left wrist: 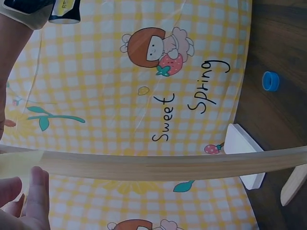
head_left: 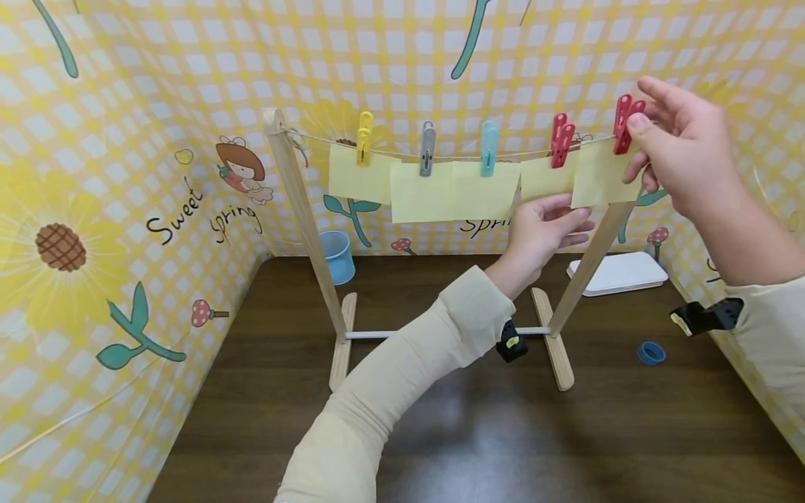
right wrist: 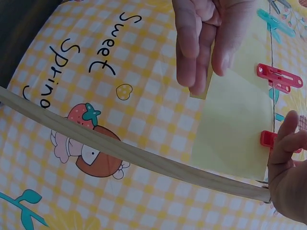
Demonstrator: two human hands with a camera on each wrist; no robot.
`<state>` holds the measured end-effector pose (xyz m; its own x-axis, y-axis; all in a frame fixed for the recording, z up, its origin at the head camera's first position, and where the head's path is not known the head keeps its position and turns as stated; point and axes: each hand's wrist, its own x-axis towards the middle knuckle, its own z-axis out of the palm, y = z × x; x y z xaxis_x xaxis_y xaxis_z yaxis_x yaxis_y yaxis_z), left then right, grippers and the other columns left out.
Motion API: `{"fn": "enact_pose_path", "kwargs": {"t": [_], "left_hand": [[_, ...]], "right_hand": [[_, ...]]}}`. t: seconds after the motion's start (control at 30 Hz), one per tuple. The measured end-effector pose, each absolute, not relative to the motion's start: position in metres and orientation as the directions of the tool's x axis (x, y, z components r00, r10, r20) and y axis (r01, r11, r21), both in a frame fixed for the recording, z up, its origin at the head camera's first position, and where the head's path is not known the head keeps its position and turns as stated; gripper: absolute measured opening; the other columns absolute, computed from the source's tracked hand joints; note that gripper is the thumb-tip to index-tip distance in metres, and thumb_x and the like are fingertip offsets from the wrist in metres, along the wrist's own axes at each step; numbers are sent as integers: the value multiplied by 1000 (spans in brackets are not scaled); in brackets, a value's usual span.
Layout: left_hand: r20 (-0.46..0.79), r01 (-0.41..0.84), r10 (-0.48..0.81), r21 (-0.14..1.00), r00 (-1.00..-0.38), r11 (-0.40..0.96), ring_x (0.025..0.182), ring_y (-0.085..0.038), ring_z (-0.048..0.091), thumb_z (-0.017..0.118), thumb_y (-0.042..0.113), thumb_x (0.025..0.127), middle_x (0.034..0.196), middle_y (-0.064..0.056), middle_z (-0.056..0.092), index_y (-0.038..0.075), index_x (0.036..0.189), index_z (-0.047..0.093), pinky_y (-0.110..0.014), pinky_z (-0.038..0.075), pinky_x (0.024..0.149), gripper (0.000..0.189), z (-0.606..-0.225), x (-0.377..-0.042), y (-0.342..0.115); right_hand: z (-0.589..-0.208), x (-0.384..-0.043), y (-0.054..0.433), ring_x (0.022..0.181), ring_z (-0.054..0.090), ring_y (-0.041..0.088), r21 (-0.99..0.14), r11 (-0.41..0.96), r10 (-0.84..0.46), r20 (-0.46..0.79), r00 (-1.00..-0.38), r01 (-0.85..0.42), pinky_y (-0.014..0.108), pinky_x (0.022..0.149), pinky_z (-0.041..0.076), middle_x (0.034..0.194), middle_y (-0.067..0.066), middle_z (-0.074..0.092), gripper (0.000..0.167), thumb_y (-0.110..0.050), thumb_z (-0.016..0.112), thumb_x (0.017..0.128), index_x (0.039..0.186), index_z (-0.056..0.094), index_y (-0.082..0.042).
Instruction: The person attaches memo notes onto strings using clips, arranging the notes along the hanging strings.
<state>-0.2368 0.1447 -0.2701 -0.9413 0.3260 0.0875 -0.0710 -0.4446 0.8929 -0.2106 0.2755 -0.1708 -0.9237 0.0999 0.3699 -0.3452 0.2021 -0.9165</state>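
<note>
A string [head_left: 528,154] hangs on a wooden frame [head_left: 302,223], with several pale yellow paper squares clipped along it. My right hand [head_left: 698,154] pinches the red clothespin [head_left: 622,126] at the right end, its thumb on the front handle. This clothespin sits at the top of the rightmost paper square [head_left: 606,175]. Just below, my left hand [head_left: 544,230] has its fingers extended by that square's lower left corner; in the right wrist view the thumb is close to the paper edge. Another red clothespin [head_left: 562,143] clips the adjacent square [head_left: 544,176].
Blue [head_left: 489,148], grey [head_left: 427,148] and yellow [head_left: 364,140] clothespins sit farther left. A blue cup [head_left: 338,257] stands behind the frame's left post. On the brown table [head_left: 465,433] lie a white flat box [head_left: 619,274] and a blue ring [head_left: 650,353] at right. Patterned cloth walls surround it.
</note>
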Motion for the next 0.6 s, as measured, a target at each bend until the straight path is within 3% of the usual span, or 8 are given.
{"fn": "enact_pose_path", "kwargs": {"t": [0.17, 0.3, 0.4, 0.47, 0.6], "left_hand": [[60, -86, 368, 925, -928, -369, 85, -37, 65, 62, -3, 86, 90, -19, 67, -6, 111, 63, -29, 55, 62, 26, -285, -228, 127], [54, -55, 400, 965, -915, -255, 75, -28, 67, 63, -3, 85, 86, -15, 67, -2, 106, 64, -29, 55, 63, 21, -308, -218, 104], [106, 64, 402, 991, -909, -117, 65, -18, 65, 65, -2, 84, 80, -9, 67, 0, 94, 63, -28, 55, 60, 11, -331, -210, 83], [171, 185, 405, 983, -898, -3, 63, -14, 64, 66, -1, 83, 79, -8, 67, 1, 88, 62, -26, 54, 58, 7, -346, -205, 66], [272, 374, 405, 906, -873, 198, 61, -8, 62, 64, 4, 84, 77, -2, 67, 6, 85, 64, -23, 52, 56, 3, -374, -197, 28]], "right_hand": [[-178, -200, 271, 52, 59, 6, -835, 342, 106, 491, -865, -432, 15, 34, 36, 143, 11, 35, 56, -5, 51, 93, 144, 30, -13], [-193, -189, 266, 53, 57, 1, -706, 467, 171, 663, -729, -532, 12, 35, 35, 133, 11, 46, 49, 0, 50, 91, 137, 42, -11], [-211, -180, 264, 51, 55, 0, -624, 492, 198, 759, -620, -607, 11, 35, 33, 123, 13, 53, 44, 7, 49, 87, 128, 51, -7], [-225, -175, 265, 51, 55, 0, -587, 502, 190, 791, -581, -635, 11, 36, 32, 119, 14, 57, 42, 10, 48, 85, 125, 53, -3], [-259, -167, 267, 59, 59, -1, -594, 492, 162, 781, -603, -636, 9, 41, 37, 112, 9, 62, 42, 16, 47, 82, 123, 52, 5]]}}
